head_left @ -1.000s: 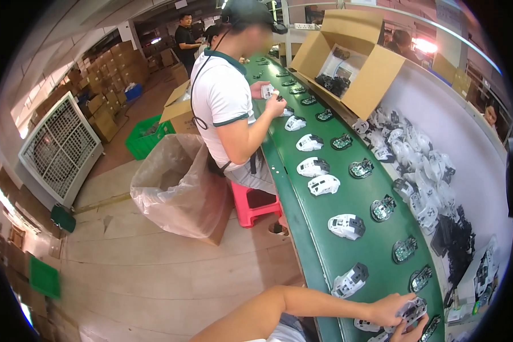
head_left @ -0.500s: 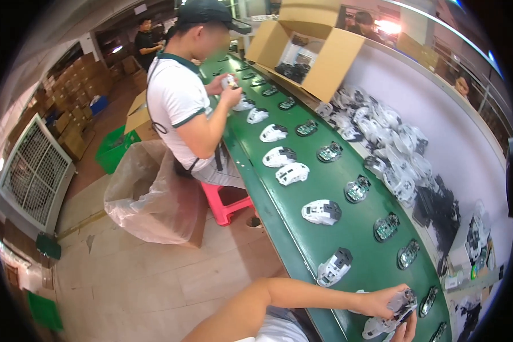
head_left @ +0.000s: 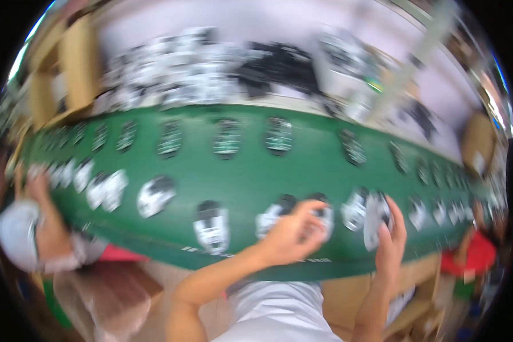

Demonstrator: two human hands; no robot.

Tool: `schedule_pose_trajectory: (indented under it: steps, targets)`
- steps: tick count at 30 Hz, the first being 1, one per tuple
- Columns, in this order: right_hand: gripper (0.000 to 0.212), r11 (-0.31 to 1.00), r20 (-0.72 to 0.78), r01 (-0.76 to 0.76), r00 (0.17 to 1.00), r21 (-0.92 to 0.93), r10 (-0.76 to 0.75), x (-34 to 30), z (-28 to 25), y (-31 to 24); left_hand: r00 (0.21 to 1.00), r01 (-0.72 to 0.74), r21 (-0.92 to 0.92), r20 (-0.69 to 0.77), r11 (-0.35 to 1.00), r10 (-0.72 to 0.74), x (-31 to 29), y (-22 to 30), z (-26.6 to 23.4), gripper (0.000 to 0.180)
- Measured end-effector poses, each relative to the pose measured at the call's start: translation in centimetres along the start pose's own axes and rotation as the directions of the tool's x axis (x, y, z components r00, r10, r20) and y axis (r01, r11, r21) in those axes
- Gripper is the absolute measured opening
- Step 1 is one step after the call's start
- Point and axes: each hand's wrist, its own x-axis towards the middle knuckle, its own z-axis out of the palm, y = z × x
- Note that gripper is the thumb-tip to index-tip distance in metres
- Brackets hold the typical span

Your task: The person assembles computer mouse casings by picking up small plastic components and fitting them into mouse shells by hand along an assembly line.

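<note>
Motion blurs the picture. My left hand [head_left: 290, 238] has its fingers curled round a small white-and-black mouse shell part [head_left: 325, 215], partly hidden behind them. To its right, my right hand [head_left: 390, 245] grips a pale, translucent mouse shell [head_left: 374, 221] between thumb and fingers. Both hands are apart, above the near side of the green conveyor belt [head_left: 251, 176]. A white mouse shell [head_left: 355, 211] sits between them on the belt. Beside my left hand lies another white-and-black mouse shell [head_left: 268, 221], and one more shell [head_left: 211, 228] is further left.
Circuit board assemblies [head_left: 279, 135] form a row along the belt's far side. Behind them are heaps of white shells [head_left: 194, 68] and black parts [head_left: 276, 65]. A cardboard box [head_left: 77, 62] stands at far left. Co-workers sit left [head_left: 25, 233] and right [head_left: 473, 253].
The view has swung right to face the belt squarely. My hands, earlier close together round one mouse assembly, are now apart, each with a shell part.
</note>
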Motion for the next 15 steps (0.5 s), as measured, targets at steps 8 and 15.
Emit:
schedule_pose_trajectory:
  steps: [8,15]
  targets:
    - [0.046,0.518,-0.285,-0.192,0.953,-0.833,-0.105,1.2,-8.0,7.8,0.990,-0.135,0.113,0.060,0.984,0.129,1.4,1.1,1.6,0.042]
    - [0.053,0.525,-0.094,0.042,0.969,-0.850,-0.230,2.4,-2.2,5.5,0.989,-0.148,0.117,0.015,0.982,0.147,1.3,0.5,1.0,0.036]
